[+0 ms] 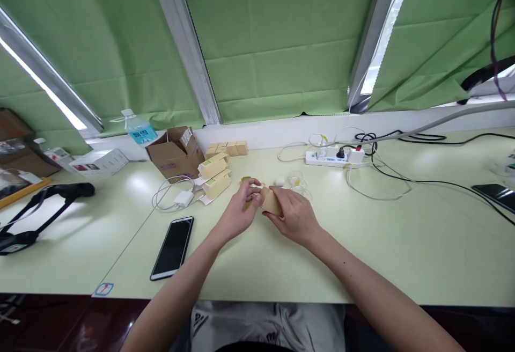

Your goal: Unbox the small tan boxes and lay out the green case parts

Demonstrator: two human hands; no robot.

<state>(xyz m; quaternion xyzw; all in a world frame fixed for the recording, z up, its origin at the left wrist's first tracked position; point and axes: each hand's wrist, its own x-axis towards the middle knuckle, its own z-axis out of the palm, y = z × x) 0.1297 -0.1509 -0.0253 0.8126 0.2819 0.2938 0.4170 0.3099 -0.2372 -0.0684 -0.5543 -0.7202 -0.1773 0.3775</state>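
A small tan cardboard box (271,202) is held just above the table, between my two hands. My right hand (296,215) wraps round its right side, thumb below and fingers on top. At the box's left end, my left hand (240,208) has its fingers bent and its thumb against the edge. What lies inside the box is hidden. A bit of yellow-green (245,178) shows just behind my left fingers. Beyond my right hand lie a small white piece (279,181) and several clear plastic pieces (298,179).
Two open yellow boxes (214,165) and a row of closed ones (227,148) stand beside a brown carton (176,154). A charger (184,198) with cable and a phone (172,248) lie to the left. A power strip (335,156) with cables sits at the back right.
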